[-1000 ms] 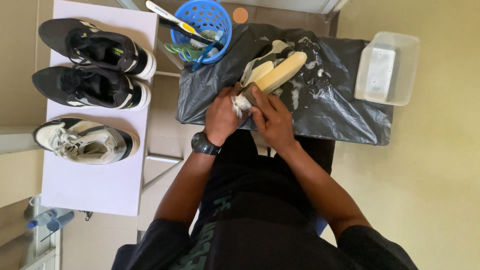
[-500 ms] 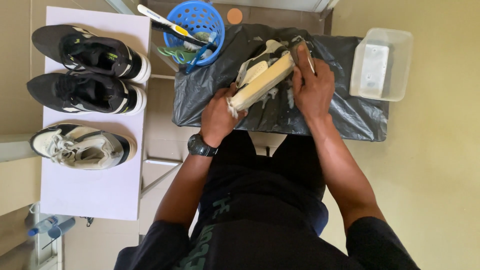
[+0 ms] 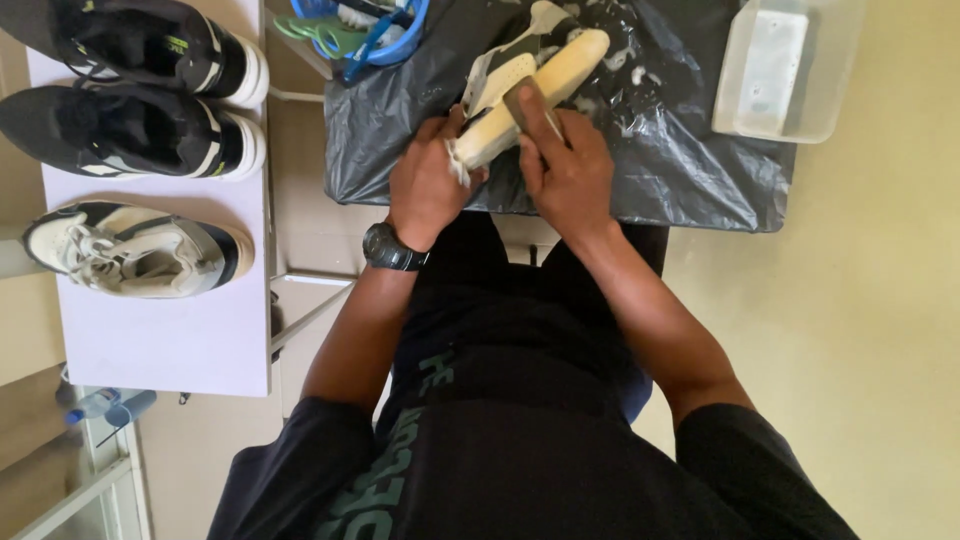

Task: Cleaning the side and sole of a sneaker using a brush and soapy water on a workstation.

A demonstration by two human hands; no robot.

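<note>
1. The left hand is clamped around the heel end of a white shoe, fingers curled tight over it, and the sole is turned up and tilted toward the person.
2. The right hand presses a dark brush against the pale sole, fingers closed over the back of the brush; the bristles themselves are hidden under the hand.
3. The shoe sits over a black plastic sheet spread on a small table, toe pointing away, with blobs of foam scattered on the plastic around it.
4. My read: this is the scrubbing step, brush working on the sole near the heel end.
5. The next move calls for a firm hold from the left hand so the wet shoe does not twist, and steady brush pressure along the length of the sole toward the toe.
6. To the right, a clear plastic tub stands on the sheet, well apart from the hands.
7. Upper left, a blue basket holds more brushes.
8. On the white table at left, two black shoes and one white shoe lie side by side, untouched.
</note>
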